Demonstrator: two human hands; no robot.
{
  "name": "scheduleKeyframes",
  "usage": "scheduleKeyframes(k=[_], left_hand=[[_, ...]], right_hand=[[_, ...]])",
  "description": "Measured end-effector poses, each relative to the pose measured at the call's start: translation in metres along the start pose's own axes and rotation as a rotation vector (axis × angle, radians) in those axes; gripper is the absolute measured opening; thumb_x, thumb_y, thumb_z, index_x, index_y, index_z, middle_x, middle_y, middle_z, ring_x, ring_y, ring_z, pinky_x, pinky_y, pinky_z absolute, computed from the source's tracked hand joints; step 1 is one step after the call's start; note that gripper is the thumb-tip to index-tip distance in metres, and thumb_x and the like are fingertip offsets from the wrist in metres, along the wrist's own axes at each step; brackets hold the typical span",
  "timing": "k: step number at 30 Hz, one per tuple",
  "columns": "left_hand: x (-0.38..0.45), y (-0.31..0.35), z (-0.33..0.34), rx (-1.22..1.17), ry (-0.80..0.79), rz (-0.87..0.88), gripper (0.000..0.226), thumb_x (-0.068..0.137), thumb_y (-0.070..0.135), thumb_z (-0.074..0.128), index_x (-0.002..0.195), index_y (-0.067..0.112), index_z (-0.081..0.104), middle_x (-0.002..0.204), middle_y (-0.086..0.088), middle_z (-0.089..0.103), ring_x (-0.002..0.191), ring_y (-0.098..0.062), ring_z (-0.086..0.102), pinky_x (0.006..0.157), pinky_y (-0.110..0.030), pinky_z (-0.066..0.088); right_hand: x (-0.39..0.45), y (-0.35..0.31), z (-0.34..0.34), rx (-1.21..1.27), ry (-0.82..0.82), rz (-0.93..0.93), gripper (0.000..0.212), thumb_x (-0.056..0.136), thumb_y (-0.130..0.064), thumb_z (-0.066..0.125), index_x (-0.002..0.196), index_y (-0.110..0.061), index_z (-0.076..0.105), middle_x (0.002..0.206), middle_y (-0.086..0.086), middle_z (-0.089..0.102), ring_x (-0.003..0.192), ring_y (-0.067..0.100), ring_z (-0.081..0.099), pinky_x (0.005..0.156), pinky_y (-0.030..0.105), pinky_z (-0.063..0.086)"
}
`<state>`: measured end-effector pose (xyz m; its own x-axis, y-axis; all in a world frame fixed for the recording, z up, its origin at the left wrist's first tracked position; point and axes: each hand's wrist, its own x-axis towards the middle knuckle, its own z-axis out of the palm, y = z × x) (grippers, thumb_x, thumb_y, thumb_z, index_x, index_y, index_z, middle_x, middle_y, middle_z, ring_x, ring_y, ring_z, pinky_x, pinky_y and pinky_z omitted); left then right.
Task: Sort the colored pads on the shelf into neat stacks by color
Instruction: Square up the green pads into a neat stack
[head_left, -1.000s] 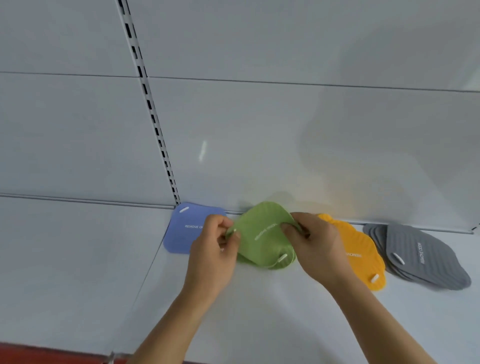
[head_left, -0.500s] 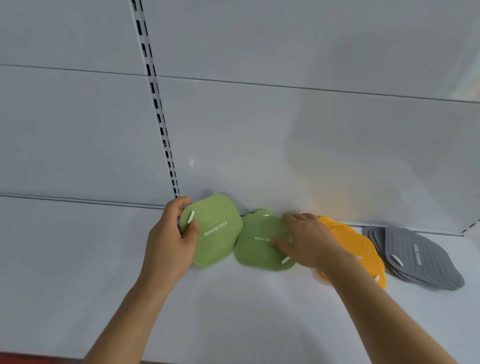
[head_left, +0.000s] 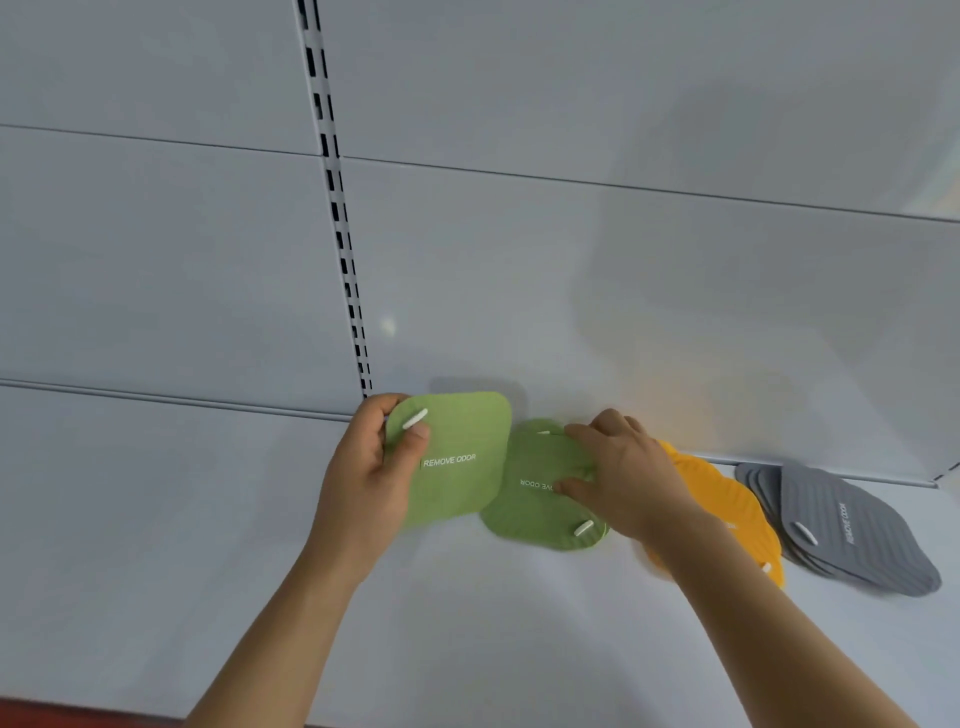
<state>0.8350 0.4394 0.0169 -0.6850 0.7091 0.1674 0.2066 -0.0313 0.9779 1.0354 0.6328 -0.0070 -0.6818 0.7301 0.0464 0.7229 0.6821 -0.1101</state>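
Where the white shelf (head_left: 156, 519) meets its pale back panel, the left hand (head_left: 371, 478) pinches one soft green pad (head_left: 457, 462) by its corner, lifted beside the green stack (head_left: 540, 514), on which the right hand (head_left: 623, 483) presses with spread fingers; wavy-edged orange pads (head_left: 727, 504) and ribbed grey pads (head_left: 852, 530) lie rightward.

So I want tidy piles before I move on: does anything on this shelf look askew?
Yes. The grey stack is fanned out, its lower pads' edges stepping out to the left. The green stack under the right hand also shows offset edges. The orange pads are partly hidden.
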Motion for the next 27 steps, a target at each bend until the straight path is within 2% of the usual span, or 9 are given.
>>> scheduleKeyframes(k=[4,6,10,13,15,18,20,24,27], left_hand=[[0.004,0.005,-0.005,-0.107,-0.030,-0.033,0.022,0.090,0.039,0.061,0.111,0.035,0.067,0.106,0.007,0.076,0.103,-0.019,0.071,0.096,-0.049,0.055],[0.010,0.008,-0.013,-0.153,-0.001,-0.022,0.027,0.091,0.035,0.063,0.117,0.032,0.070,0.113,0.006,0.077,0.109,-0.020,0.071,0.102,-0.051,0.053],[0.027,0.013,-0.044,-0.289,0.136,-0.029,0.025,0.092,0.034,0.067,0.115,0.028,0.073,0.120,-0.006,0.076,0.112,-0.030,0.070,0.105,-0.061,0.052],[0.036,0.012,-0.056,-0.366,0.150,-0.052,0.018,0.102,0.019,0.062,0.115,0.026,0.073,0.123,-0.008,0.074,0.111,-0.028,0.070,0.102,-0.055,0.054],[0.035,0.010,-0.051,-0.398,0.121,-0.080,0.020,0.103,0.014,0.059,0.115,0.023,0.073,0.123,-0.010,0.074,0.108,-0.027,0.071,0.098,-0.049,0.055],[0.030,0.004,-0.037,-0.444,0.071,-0.144,0.021,0.103,0.012,0.058,0.120,0.017,0.071,0.125,-0.015,0.073,0.107,-0.028,0.072,0.097,-0.046,0.055],[0.027,0.001,-0.029,-0.448,0.041,-0.180,0.023,0.103,0.011,0.057,0.123,0.014,0.069,0.126,-0.016,0.073,0.107,-0.028,0.072,0.095,-0.044,0.054],[0.024,0.000,-0.019,-0.453,-0.003,-0.224,0.025,0.104,0.012,0.056,0.126,0.014,0.068,0.126,-0.015,0.073,0.108,-0.029,0.071,0.094,-0.047,0.056],[0.021,0.001,-0.015,-0.462,-0.037,-0.258,0.026,0.105,0.012,0.055,0.127,0.017,0.067,0.123,-0.010,0.074,0.106,-0.027,0.073,0.081,-0.044,0.061]], right_hand=[[0.001,-0.004,0.002,-0.084,0.014,0.018,0.058,0.087,-0.057,0.063,0.136,-0.027,0.054,0.124,-0.001,0.054,0.115,0.025,0.052,0.091,0.039,0.051],[0.001,-0.006,0.006,-0.137,0.037,0.046,0.046,0.092,-0.050,0.058,0.131,-0.025,0.057,0.121,0.001,0.055,0.111,0.026,0.054,0.087,0.039,0.052],[-0.002,-0.009,0.020,-0.265,0.108,0.064,0.013,0.087,-0.026,0.067,0.099,-0.021,0.069,0.096,0.002,0.061,0.085,0.028,0.061,0.068,0.038,0.051],[-0.004,-0.010,0.025,-0.260,0.145,0.070,0.006,0.079,-0.016,0.074,0.078,-0.020,0.070,0.082,0.001,0.062,0.075,0.028,0.061,0.062,0.036,0.050],[-0.005,-0.010,0.024,-0.197,0.134,0.062,0.006,0.087,-0.024,0.067,0.087,-0.020,0.071,0.087,0.001,0.065,0.084,0.029,0.062,0.068,0.038,0.053],[-0.002,-0.010,0.026,-0.112,0.115,0.036,0.027,0.096,-0.034,0.054,0.113,-0.018,0.069,0.111,0.002,0.067,0.106,0.029,0.061,0.085,0.042,0.054],[0.000,-0.007,0.026,-0.087,0.073,0.029,0.033,0.100,-0.038,0.046,0.120,-0.019,0.064,0.120,0.001,0.065,0.113,0.028,0.060,0.091,0.040,0.052],[-0.001,-0.006,0.025,-0.116,0.084,0.017,0.031,0.101,-0.040,0.044,0.114,-0.023,0.065,0.114,-0.003,0.066,0.102,0.025,0.065,0.082,0.036,0.053],[-0.003,-0.008,0.024,-0.080,0.161,0.014,0.028,0.096,-0.035,0.056,0.119,-0.021,0.064,0.112,0.001,0.064,0.100,0.027,0.063,0.078,0.039,0.054]])
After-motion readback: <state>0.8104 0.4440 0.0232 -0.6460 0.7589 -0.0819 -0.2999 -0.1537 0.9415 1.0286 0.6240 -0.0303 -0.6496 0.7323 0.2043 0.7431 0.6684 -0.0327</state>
